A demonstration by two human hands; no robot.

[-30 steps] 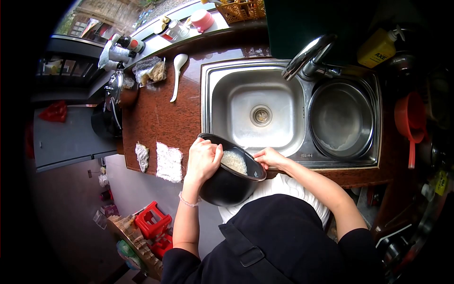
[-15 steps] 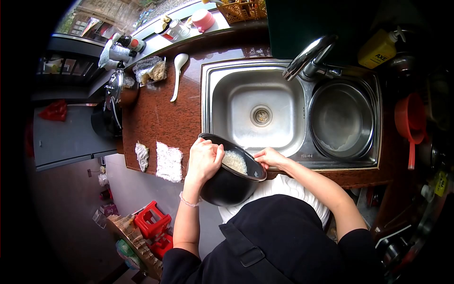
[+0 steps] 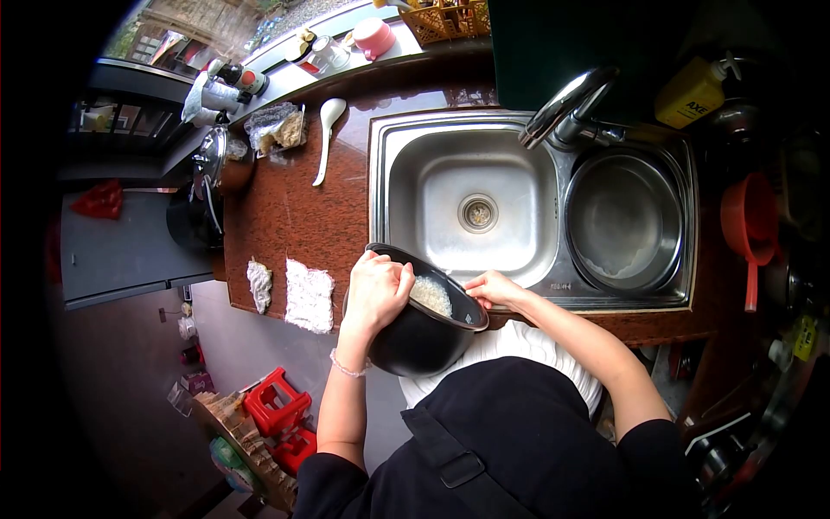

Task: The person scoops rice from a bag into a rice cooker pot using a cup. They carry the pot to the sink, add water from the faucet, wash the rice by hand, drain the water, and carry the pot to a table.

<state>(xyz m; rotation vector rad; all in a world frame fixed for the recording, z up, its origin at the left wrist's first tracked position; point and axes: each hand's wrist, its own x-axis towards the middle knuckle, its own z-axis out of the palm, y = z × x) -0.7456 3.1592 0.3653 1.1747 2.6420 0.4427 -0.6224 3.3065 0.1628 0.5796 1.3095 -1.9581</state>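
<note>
A dark rice cooker pot [image 3: 425, 339] is tilted toward the sink at the counter's front edge, with white rice [image 3: 430, 296] inside it. My left hand [image 3: 378, 290] is closed over the pot's left rim, thumb on the inner side. On the opposite rim, my right hand [image 3: 494, 290] pinches the edge with its fingers. Just beyond the pot lies the steel sink basin [image 3: 432, 186], whose drain [image 3: 477, 213] shows in the middle.
A round metal pan [image 3: 624, 208] sits in the right-hand sink bowl under the faucet [image 3: 566, 108]. Left on the counter are a white ladle [image 3: 325, 138], a plastic bag [image 3: 275, 128] and two white cloths [image 3: 309, 296]. Red stools [image 3: 277, 402] stand on the floor.
Almost nothing differs. Both hands keep their hold on the tilted pot, and the whole view has shifted very slightly.
</note>
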